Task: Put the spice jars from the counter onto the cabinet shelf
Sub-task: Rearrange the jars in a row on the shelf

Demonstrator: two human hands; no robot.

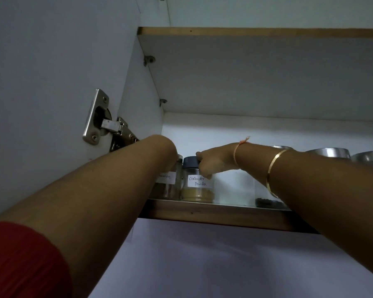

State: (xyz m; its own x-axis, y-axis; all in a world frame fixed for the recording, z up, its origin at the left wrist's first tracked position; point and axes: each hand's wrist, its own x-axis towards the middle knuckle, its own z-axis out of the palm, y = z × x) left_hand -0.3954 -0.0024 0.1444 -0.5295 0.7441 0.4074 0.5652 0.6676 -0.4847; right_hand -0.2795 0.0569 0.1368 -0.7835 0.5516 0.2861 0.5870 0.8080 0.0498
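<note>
On the lower cabinet shelf [213,214] stand two clear spice jars side by side. My right hand [213,163] grips the blue-lidded coriander powder jar [197,188] at its lid and neck; the jar holds yellow-brown powder and rests on the shelf. Just to its left is a second labelled jar [170,186] of brown spice. My left forearm reaches up to it and covers my left hand [170,160], so the fingers are hidden. A third clear jar [266,202] with dark seeds stands further right, partly behind my right forearm.
Steel bowls [327,152] sit on the same shelf at the right. An upper shelf [246,32] runs above. The open cabinet door [41,82] with its metal hinge [108,125] stands close on the left. A gap lies between the coriander jar and the seed jar.
</note>
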